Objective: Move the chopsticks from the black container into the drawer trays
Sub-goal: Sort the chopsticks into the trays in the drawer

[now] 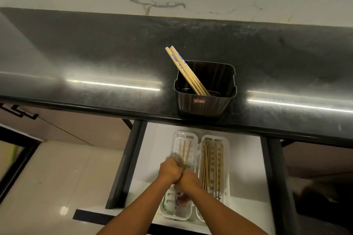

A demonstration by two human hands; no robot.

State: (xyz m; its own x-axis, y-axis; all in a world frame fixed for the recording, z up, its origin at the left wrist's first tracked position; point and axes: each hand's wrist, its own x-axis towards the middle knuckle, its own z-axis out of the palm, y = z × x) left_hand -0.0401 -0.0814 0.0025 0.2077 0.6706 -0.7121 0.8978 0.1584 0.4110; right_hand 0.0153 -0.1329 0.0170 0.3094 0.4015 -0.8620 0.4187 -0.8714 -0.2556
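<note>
A black container point(205, 89) with chopsticks point(186, 71) sits on the dark counter point(95, 59). Below, both fists, left hand point(169, 170) and right hand point(188, 181), curl around chopsticks over the left tray point(193, 139) in the open drawer point(158, 139).

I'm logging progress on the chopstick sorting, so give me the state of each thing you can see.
Drawer: open.
Black container: upright, two chopsticks left in it.
Left tray: partly filled.
Right tray: holds many chopsticks.
Left hand: curled over left tray.
Right hand: curled, touching the left.

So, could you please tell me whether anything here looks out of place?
Only the leftover chopsticks: they lean askew in the black container on the counter, tops sticking out past its rim, not yet in the drawer trays.
</note>
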